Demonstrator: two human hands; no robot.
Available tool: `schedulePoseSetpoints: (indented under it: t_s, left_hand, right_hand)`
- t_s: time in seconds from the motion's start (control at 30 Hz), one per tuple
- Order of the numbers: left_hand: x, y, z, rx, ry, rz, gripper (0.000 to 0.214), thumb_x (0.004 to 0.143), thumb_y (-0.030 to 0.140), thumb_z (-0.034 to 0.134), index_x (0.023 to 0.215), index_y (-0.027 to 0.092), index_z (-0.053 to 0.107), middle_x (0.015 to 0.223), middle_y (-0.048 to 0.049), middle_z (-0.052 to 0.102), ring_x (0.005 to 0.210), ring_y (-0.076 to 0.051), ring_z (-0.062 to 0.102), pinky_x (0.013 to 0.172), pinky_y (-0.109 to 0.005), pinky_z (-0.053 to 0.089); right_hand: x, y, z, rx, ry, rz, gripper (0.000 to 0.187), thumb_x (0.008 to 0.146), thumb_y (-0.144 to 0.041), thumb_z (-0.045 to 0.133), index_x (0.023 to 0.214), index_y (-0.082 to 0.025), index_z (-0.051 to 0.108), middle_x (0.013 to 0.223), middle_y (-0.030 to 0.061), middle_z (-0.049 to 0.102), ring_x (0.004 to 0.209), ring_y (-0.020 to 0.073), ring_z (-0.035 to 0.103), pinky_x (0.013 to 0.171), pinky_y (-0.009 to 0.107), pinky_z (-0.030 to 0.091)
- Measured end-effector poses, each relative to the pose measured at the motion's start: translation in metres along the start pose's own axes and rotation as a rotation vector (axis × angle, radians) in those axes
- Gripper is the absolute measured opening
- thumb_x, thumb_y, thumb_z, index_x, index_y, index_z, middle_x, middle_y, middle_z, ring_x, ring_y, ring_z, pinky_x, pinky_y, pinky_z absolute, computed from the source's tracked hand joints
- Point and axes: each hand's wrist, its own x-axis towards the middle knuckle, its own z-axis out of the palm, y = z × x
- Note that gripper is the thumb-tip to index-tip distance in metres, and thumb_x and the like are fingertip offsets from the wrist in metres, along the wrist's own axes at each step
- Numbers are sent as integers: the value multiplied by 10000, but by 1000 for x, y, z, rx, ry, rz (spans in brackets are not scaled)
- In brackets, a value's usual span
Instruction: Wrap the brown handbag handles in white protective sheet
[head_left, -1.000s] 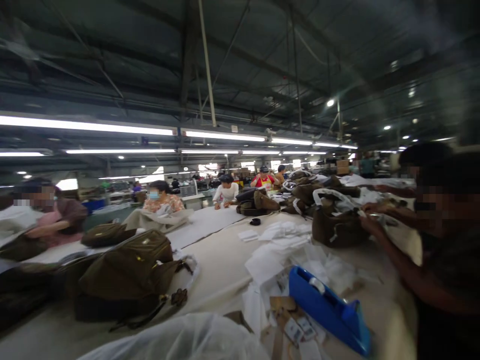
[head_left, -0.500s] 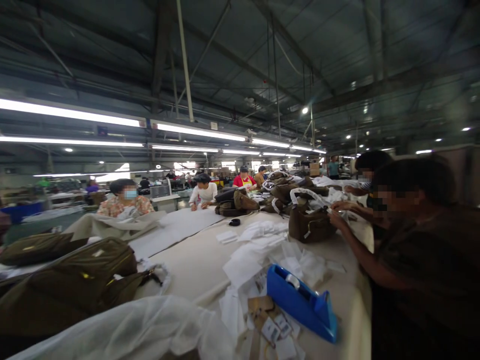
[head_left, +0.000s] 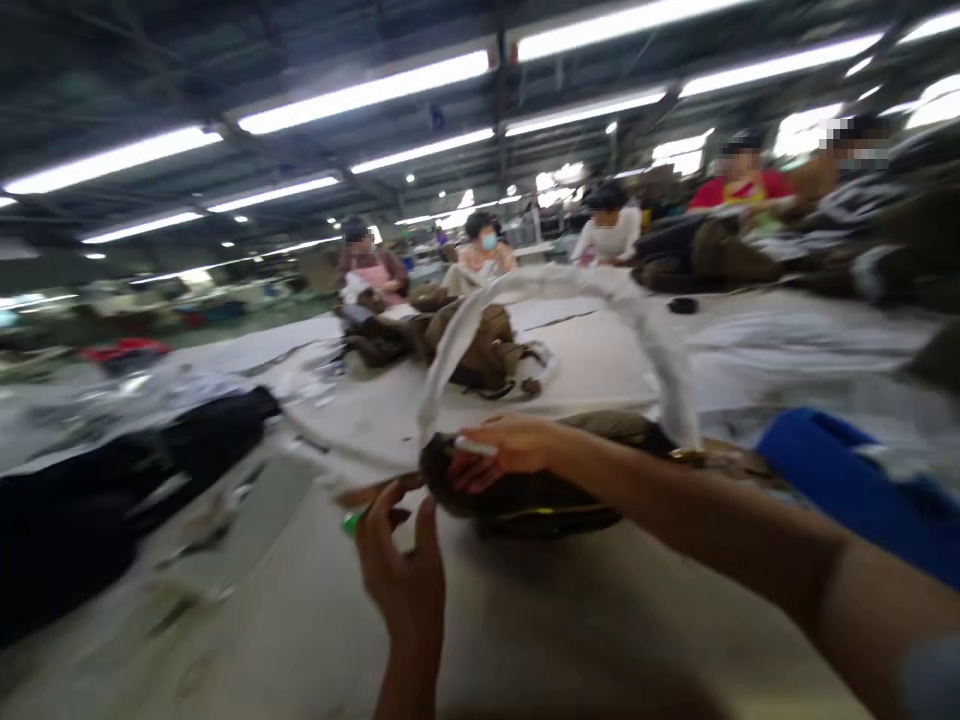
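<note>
At mid-surface [head_left: 262, 610], the brown bag [head_left: 555, 495] lies flat, its white-wrapped handle [head_left: 570, 285] arching upward. Right hand [head_left: 510, 450]: grip closed over the bag's left end. Left hand [head_left: 401, 575]: grip wide, holding nothing. The bag looks soft and light, so take hold at the handle base.

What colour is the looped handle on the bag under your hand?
White; the handle arches over the olive-brown bag, clearest in the head view.

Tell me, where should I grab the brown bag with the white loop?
Probably the white handle, at the top of its arch, from above: it stands upright over the brown bag with open space beneath. The right hand holds the bag's left end.
</note>
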Motion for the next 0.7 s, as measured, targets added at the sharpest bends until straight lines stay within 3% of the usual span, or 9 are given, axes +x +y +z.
schedulePoseSetpoints:
  t_s: [0.03,0.1,0.17,0.27,0.4,0.47,0.57,0.7]
  left_hand:
    - [7,-12,0,50,26,89,525,694,431,617,1130,163,496,1091,-125,523,925,-232,523,814,-386,439]
    - [23,-33,8,12,-137,139,656,663,389,655,1225,158,408,1237,-148,437,1114,-258,429,922,-404,372]
    - [38,-46,21,-175,-368,56,606,718,344,602,1253,172,376,1226,-126,468,1111,-236,449,911,-380,386]
    - [53,-48,37,-326,-535,-79,516,712,327,600,1183,167,462,1084,-93,565,957,-204,541,830,-334,435]
    - [60,-30,47,-171,-504,-38,591,624,380,680,1154,188,502,847,-23,603,734,-148,549,707,-270,442]
    - [59,-20,52,-105,-511,-18,624,594,412,695,1151,197,512,731,10,580,641,-130,522,629,-244,426]
    - [52,-12,60,-82,-533,-33,426,628,438,654,969,185,627,686,6,580,645,-137,519,609,-239,413]
    - [48,-16,76,-158,-432,-184,373,639,438,632,885,158,655,701,-1,604,689,-149,540,619,-232,417]
  right_hand:
    - [20,6,2,79,-158,43,299,879,-320,435,872,-61,584,848,89,621,743,176,619,677,353,519]
    - [45,16,1,210,-391,106,342,882,-343,419,829,-51,591,810,105,633,710,184,636,659,341,527]
    - [54,23,-8,244,-429,123,337,864,-361,451,834,-56,592,788,109,637,687,181,642,620,307,534]
    - [52,29,-22,122,-211,87,275,823,-348,525,814,-81,588,739,89,635,608,161,635,527,260,532]
    - [43,39,-33,-111,58,-5,184,817,-281,527,866,-117,596,711,49,631,585,126,610,533,230,526]
    - [34,46,-39,-306,162,-96,208,809,-266,520,927,-116,601,725,53,640,619,143,608,589,263,530]
    - [13,62,-51,-646,374,-336,289,788,-291,529,1014,-122,593,907,89,645,803,201,609,751,337,504]
    - [-10,97,-67,-1050,517,-543,368,805,-355,507,1090,-131,569,1118,116,574,1057,246,501,936,394,389]
